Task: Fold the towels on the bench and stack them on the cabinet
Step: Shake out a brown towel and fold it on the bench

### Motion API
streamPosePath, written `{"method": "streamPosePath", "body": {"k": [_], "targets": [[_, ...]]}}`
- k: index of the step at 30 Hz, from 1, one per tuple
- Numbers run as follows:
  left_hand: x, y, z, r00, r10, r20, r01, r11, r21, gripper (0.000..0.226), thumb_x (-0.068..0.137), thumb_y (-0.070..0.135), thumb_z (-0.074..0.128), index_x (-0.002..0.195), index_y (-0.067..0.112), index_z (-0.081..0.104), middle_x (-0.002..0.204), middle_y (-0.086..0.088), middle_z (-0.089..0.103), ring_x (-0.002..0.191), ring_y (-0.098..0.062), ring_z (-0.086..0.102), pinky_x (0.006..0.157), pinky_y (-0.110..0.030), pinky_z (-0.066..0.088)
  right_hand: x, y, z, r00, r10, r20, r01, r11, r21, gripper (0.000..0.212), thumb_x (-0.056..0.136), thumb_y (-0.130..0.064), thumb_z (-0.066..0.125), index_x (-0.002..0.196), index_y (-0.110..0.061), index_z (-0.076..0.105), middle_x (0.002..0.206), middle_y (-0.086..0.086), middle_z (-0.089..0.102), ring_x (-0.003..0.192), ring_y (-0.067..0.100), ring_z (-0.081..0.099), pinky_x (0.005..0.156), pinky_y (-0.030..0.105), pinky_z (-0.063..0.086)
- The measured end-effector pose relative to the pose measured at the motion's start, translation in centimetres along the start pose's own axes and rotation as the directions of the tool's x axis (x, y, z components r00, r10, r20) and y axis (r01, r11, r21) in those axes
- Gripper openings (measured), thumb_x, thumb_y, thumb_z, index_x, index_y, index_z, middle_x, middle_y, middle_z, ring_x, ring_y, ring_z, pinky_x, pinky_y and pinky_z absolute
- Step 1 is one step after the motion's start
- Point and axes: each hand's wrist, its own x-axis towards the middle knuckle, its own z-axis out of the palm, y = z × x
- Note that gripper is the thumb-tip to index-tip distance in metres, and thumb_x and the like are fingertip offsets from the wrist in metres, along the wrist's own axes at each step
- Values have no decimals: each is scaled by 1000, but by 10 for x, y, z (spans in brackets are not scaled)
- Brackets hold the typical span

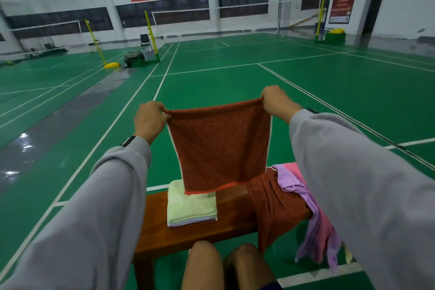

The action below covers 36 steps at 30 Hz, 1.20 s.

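A rust-red towel (219,146) hangs spread in the air above the wooden bench (188,235). My left hand (150,120) pinches its upper left corner and my right hand (277,102) pinches its upper right corner. Its lower edge dangles just over a folded stack of towels (190,209), pale green on top, lying on the bench. To the right, another rust-red towel (275,205) drapes unfolded over the bench, with a purple towel (313,207) and a pink towel (324,228) hanging beside it. No cabinet is in view.
My knees (226,266) are close to the bench's near edge. Beyond the bench lies a green badminton court floor (235,82) with white lines. Yellow net posts (150,35), a chair (144,41) and bags stand far off at the back.
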Motion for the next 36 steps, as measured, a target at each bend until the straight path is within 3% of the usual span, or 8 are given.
{"method": "streamPosePath", "body": {"k": [5, 10, 15, 19, 26, 30, 36], "targets": [[4, 1, 3, 1000, 2, 15, -3, 999, 46, 6, 83, 14, 78, 83, 18, 74, 87, -7, 71, 85, -32, 65, 77, -45, 58, -3, -1, 0, 991, -136, -4, 132, 969, -207, 19, 88, 10, 49, 83, -7, 55, 86, 17, 57, 79, 36, 60, 70, 42, 50], [4, 1, 12, 1000, 6, 16, -6, 1000, 15, 21, 76, -3, 73, 70, 17, 66, 77, -7, 68, 78, -30, 64, 71, -41, 55, -3, 2, 1, 987, -158, -39, 137, 936, -324, 19, 87, 10, 50, 95, -1, 64, 99, 22, 64, 90, 42, 65, 69, 40, 45], [1, 14, 28, 999, 37, 24, -37, 999, 17, 27, 74, -10, 64, 65, 15, 58, 70, -7, 62, 75, -30, 60, 64, -35, 42, -4, 9, 0, 993, -112, -40, 84, 899, -431, 26, 88, 7, 53, 104, -8, 66, 106, 17, 67, 98, 39, 67, 70, 38, 42], [-2, 32, 45, 999, 46, 24, -47, 998, 39, 26, 76, -10, 58, 70, 14, 55, 75, -8, 61, 75, -30, 57, 65, -37, 41, -5, 24, 9, 998, -54, -31, 37, 909, -416, 25, 91, 4, 53, 110, -9, 63, 110, 14, 67, 101, 37, 67, 72, 37, 41], [8, 50, 81, 998, 58, 35, -57, 998, -25, 23, 77, -8, 52, 82, 14, 55, 83, -8, 61, 78, -30, 57, 63, -37, 39, 1, 62, 21, 999, 0, -32, -12, 927, -374, 20, 92, 5, 51, 101, -7, 64, 102, 15, 67, 93, 37, 66, 70, 39, 44], [23, 59, 99, 992, 117, 56, -119, 992, 30, 33, 82, -6, 57, 105, 15, 69, 103, -8, 66, 93, -31, 63, 74, -40, 48, 14, 69, 21, 996, -1, -91, -32, 933, -357, 20, 93, 6, 48, 99, -6, 63, 100, 17, 66, 90, 38, 65, 69, 40, 45], [45, 77, 107, 991, 130, -18, -129, 990, 59, 19, 93, 2, 59, 95, 11, 75, 102, -8, 57, 87, -29, 58, 76, -42, 51, 33, 80, 6, 981, -6, -194, -58, 944, -323, 21, 94, 7, 46, 97, -2, 65, 99, 22, 67, 88, 41, 65, 69, 40, 43]]}}
